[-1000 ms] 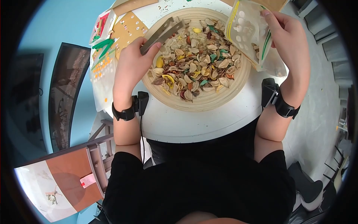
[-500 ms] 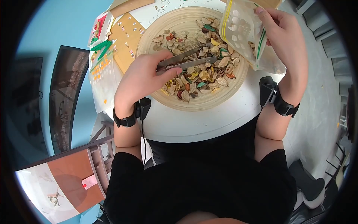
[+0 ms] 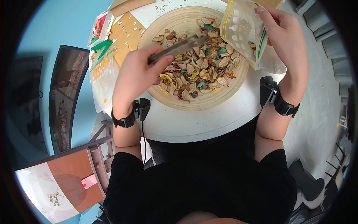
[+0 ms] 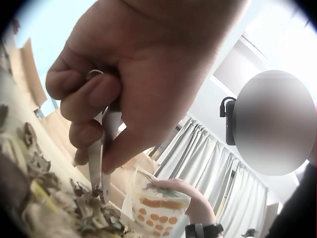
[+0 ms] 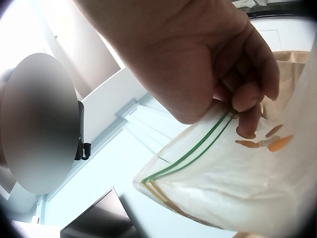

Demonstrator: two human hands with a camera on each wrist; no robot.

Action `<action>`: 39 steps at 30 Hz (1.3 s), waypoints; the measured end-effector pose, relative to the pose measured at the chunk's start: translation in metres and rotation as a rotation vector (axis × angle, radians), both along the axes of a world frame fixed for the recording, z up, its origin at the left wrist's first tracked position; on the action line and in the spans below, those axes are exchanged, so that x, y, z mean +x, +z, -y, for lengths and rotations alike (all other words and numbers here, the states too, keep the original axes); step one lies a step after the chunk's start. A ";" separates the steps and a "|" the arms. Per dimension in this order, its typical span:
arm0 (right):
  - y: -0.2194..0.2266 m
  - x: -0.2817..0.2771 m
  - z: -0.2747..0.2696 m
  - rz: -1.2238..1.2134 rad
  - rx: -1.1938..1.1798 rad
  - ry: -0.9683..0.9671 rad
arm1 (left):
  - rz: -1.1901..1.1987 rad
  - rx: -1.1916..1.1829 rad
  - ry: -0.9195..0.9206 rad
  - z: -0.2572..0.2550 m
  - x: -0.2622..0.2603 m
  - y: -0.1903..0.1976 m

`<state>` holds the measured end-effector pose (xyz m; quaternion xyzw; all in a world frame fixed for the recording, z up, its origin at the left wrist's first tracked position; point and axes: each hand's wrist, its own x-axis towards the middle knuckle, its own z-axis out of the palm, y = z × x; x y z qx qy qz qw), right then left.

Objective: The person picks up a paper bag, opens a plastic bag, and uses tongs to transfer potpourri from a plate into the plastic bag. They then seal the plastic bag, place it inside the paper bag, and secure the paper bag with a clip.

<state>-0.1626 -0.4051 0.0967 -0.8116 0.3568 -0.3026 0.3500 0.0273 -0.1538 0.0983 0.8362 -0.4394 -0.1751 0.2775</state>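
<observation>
My left hand point(image 3: 136, 72) grips a pair of metal tongs point(image 3: 179, 48) between thumb and fingers. The two arms of the tongs are squeezed close together, and their tips reach into dried petals and leaves point(image 3: 203, 71) heaped on a round wooden tray point(image 3: 220, 100). In the left wrist view, bits of petal point(image 4: 99, 191) are at the tips of the tongs point(image 4: 96, 158). My right hand point(image 3: 287, 41) pinches the upper edge of a dotted zip bag point(image 3: 240, 31) and holds its mouth open at the tray's right rim. Some petals show inside the bag.
Left of the tray lie a brown printed sheet point(image 3: 126, 39), green clips point(image 3: 102, 46), a white box of red and green pieces point(image 3: 99, 28) and another bag with orange dots point(image 3: 100, 80). Brown paper point(image 3: 130, 6) is at the back. A transparent bag point(image 3: 274, 65) lies at the tray's right.
My left hand has brought the tongs from the tray's left edge rightward into the petals, and their spread arms have come together. The zip bag has shifted slightly left in the head view.
</observation>
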 end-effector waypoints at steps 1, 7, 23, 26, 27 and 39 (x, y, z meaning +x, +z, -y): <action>0.000 0.000 -0.001 0.006 -0.004 -0.004 | 0.019 -0.046 0.006 -0.002 0.004 0.001; 0.001 0.008 -0.010 -0.052 -0.052 -0.019 | -0.123 -0.370 0.030 -0.004 -0.007 -0.002; -0.003 -0.017 0.034 0.080 0.087 -0.020 | 0.107 0.023 -0.025 0.014 -0.007 -0.031; -0.001 -0.016 0.026 0.078 0.061 0.009 | 0.142 0.041 -0.085 0.011 -0.011 -0.024; 0.000 -0.016 0.023 0.071 0.052 -0.002 | 0.150 0.043 -0.103 0.010 -0.011 -0.022; 0.013 -0.007 0.002 0.057 0.011 -0.067 | 0.207 0.011 -0.071 0.011 -0.008 -0.019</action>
